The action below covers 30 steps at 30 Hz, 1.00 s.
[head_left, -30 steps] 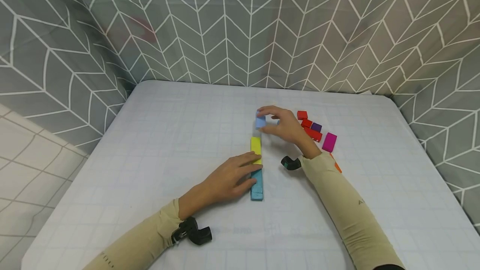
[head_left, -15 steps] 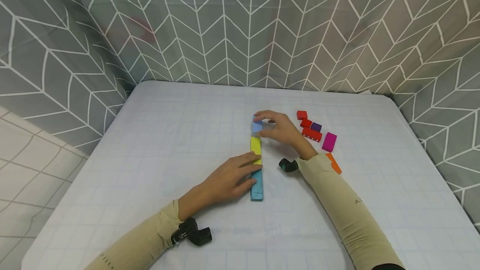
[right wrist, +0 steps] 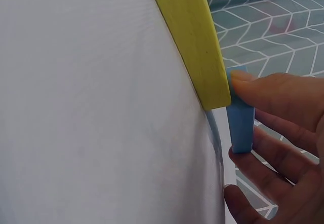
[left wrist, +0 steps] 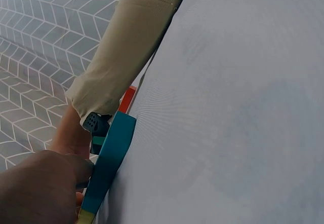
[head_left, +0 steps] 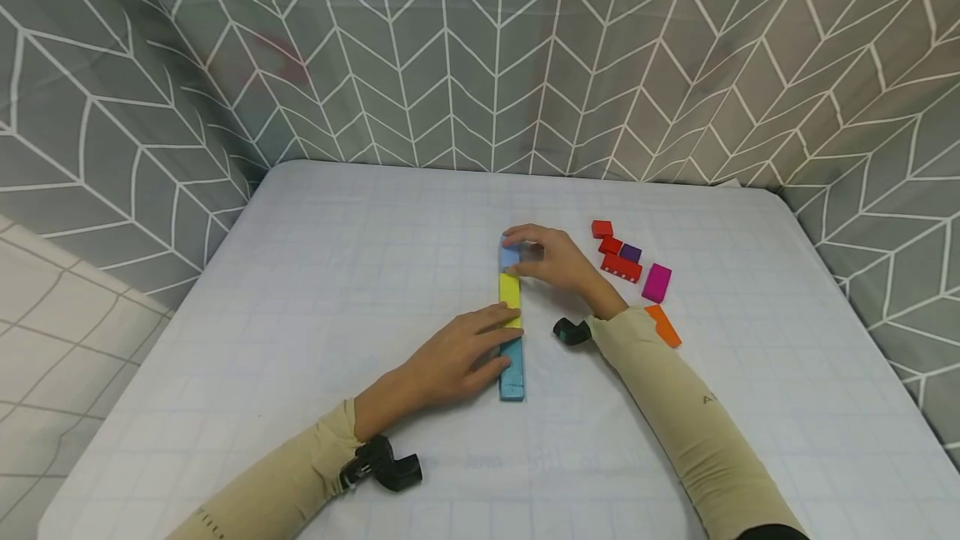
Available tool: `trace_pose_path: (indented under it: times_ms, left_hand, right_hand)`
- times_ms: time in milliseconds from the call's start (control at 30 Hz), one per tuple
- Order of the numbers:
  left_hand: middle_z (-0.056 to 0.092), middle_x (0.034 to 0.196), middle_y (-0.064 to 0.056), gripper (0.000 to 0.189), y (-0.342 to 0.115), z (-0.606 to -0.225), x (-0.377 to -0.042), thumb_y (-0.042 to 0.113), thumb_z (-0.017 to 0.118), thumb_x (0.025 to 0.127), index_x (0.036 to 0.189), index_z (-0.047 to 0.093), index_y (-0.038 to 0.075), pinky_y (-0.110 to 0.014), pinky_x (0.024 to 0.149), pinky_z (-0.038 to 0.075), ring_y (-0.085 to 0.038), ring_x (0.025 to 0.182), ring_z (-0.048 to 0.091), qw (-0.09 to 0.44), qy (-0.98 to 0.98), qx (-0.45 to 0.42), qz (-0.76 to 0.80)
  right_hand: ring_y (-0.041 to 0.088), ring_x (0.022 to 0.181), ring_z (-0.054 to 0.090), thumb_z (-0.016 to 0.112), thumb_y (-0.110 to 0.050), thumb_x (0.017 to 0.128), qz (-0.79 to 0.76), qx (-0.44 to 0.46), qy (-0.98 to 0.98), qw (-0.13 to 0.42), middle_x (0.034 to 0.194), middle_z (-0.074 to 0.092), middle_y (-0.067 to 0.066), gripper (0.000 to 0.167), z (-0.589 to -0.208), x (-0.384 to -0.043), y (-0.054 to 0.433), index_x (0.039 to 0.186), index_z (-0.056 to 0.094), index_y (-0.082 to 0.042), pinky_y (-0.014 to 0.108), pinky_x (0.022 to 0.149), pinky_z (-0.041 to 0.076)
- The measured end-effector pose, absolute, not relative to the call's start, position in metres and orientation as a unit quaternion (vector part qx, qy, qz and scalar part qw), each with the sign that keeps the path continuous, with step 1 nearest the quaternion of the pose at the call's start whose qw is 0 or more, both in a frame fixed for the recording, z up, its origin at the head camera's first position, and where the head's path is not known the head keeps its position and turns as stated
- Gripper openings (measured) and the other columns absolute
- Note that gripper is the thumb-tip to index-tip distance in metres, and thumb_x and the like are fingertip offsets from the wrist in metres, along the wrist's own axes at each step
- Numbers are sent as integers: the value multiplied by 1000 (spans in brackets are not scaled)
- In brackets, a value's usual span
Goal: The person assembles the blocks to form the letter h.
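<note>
A teal block (head_left: 512, 382) and a yellow block (head_left: 509, 289) lie end to end in a line on the white-covered table. My left hand (head_left: 453, 357) rests across their meeting point from the left, fingers stretched out over them. At the far end of the yellow block, my right hand (head_left: 557, 258) pinches a light blue block (head_left: 509, 257) between thumb and fingers. The right wrist view has this blue block (right wrist: 240, 127) right by the end of the yellow block (right wrist: 195, 46). In the left wrist view the teal block (left wrist: 111, 153) stretches past the left hand (left wrist: 40, 186).
Right of the right hand lie several loose blocks: a small red block (head_left: 602, 228), a longer red block with white dots (head_left: 621, 267), a purple block (head_left: 631, 252) and a magenta block (head_left: 657, 282). An orange block (head_left: 664, 327) is partly behind the right sleeve (head_left: 675, 390).
My right hand has brought the light blue block nearer and slightly left, closing the gap to the yellow block. The left hand has stayed in place.
</note>
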<state>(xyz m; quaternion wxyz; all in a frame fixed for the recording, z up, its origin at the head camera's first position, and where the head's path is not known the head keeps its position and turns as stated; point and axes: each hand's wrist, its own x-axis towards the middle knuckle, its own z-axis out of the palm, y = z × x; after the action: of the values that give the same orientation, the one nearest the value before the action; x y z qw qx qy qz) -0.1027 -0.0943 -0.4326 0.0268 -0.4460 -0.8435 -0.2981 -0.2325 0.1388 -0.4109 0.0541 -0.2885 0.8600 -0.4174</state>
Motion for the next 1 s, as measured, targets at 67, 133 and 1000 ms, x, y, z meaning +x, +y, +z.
trace_pose_path:
  times_ms: [67, 133, 1000]
  left_hand:
    - [48, 156, -12, 44, -94, -432, -103, 23, 66, 103, 143, 62, 5, -43, 120, 32, -27, 149, 37, 26, -843, -447, -297]
    - [48, 157, -12, 44, -94, -432, -103, 23, 65, 103, 144, 62, 5, -43, 120, 31, -27, 149, 36, 24, -844, -446, -296]
    - [48, 156, -13, 44, -95, -434, -103, 22, 65, 104, 143, 62, 4, -42, 121, 30, -28, 149, 36, 30, -840, -453, -298]
  right_hand:
    - [29, 136, 52, 82, -7, 90, -416, -288, 861, 57, 144, 61, 11, 38, -410, -232, 138, 127, 72, -4, 48, 112, 44]
    - [30, 136, 52, 81, -7, 90, -414, -288, 861, 60, 144, 61, 12, 38, -410, -231, 138, 127, 72, -4, 48, 112, 43]
    - [28, 139, 50, 77, -5, 93, -403, -294, 864, 73, 143, 61, 11, 34, -413, -230, 139, 126, 73, -5, 47, 117, 37]
